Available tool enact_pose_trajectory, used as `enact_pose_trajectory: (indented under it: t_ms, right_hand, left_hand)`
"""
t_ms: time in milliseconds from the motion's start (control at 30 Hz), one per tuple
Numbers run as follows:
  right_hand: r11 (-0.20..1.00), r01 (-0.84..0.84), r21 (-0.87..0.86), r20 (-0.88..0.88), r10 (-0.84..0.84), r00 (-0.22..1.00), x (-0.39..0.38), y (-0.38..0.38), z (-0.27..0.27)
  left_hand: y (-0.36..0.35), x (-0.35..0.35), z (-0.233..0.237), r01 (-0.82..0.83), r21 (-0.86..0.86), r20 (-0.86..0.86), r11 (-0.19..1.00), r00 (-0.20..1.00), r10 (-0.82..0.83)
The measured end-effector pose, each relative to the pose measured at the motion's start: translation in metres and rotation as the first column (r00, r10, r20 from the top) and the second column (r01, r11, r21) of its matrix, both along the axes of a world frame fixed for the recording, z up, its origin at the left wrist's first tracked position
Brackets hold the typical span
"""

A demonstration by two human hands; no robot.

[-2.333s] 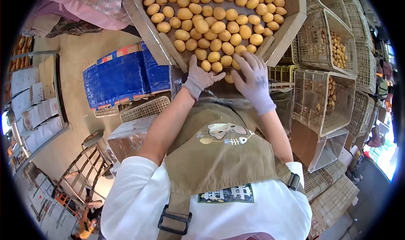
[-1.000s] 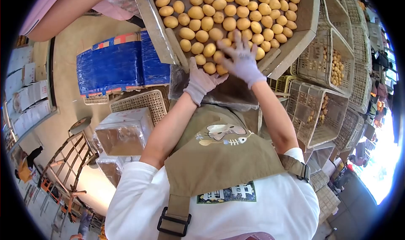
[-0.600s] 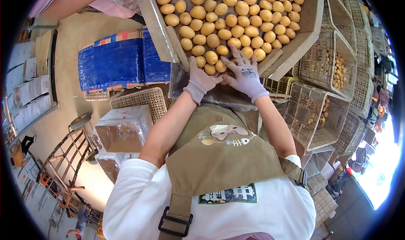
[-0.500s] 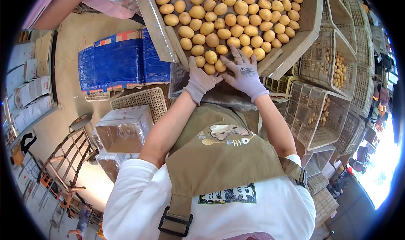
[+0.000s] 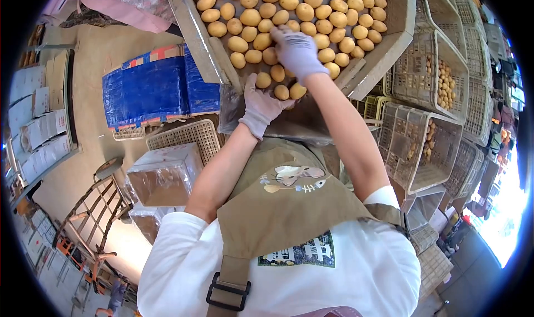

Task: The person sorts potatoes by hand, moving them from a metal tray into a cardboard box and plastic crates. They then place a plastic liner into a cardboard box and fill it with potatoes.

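Note:
Small yellow potatoes (image 5: pixel 305 12) lie spread over a tray with raised sides (image 5: pixel 378 61), which narrows toward my body. At the narrow mouth my left hand (image 5: pixel 262 105), in a pale glove, is cupped with thumb and fingers apart. It is beside a few potatoes (image 5: pixel 281 92) at the opening. My right hand (image 5: pixel 300 52), also gloved, reaches farther in, palm down over the potatoes left of the middle. Its fingers stretch forward and touch potatoes there; the fingertips are partly hidden. Grey plastic sheeting (image 5: pixel 231 114) hangs below the mouth.
Stacked plastic crates (image 5: pixel 414 144) stand on the right, some with potatoes inside. To the left are a blue-wrapped box (image 5: pixel 147 89), a plastic-wrapped carton (image 5: pixel 164 175) and a wooden chair (image 5: pixel 94 222). Another person's pink clothing (image 5: pixel 130 8) shows at the upper left.
My right hand has moved forward and left from the mouth onto the potatoes. My left hand stays at the mouth. Some potatoes near the opening have shifted, and the view has moved slightly.

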State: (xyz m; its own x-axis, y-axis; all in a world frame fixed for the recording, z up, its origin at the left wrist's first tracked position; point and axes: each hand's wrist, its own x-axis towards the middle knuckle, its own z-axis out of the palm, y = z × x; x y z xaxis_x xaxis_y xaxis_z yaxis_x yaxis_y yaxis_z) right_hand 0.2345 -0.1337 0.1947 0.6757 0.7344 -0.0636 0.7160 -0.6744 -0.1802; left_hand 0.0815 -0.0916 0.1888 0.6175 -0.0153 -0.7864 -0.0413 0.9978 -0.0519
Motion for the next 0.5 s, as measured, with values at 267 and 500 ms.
enact_pose_trajectory:
  t_ms: [267, 500]
  right_hand:
    - [0.951, -0.008, -0.311, -0.165, -0.045, 0.985, -0.01, 0.01, 0.021]
    - [0.763, 0.079, 0.642, -0.013, -0.092, 0.996, -0.064, -0.133, 0.058]
  left_hand:
    - [0.007, -0.009, -0.041, 0.074, -0.059, 0.266, 0.996, 0.962, -0.056]
    - [0.007, -0.012, -0.052, -0.004, -0.28, 0.481, 0.96, 0.865, 0.144]
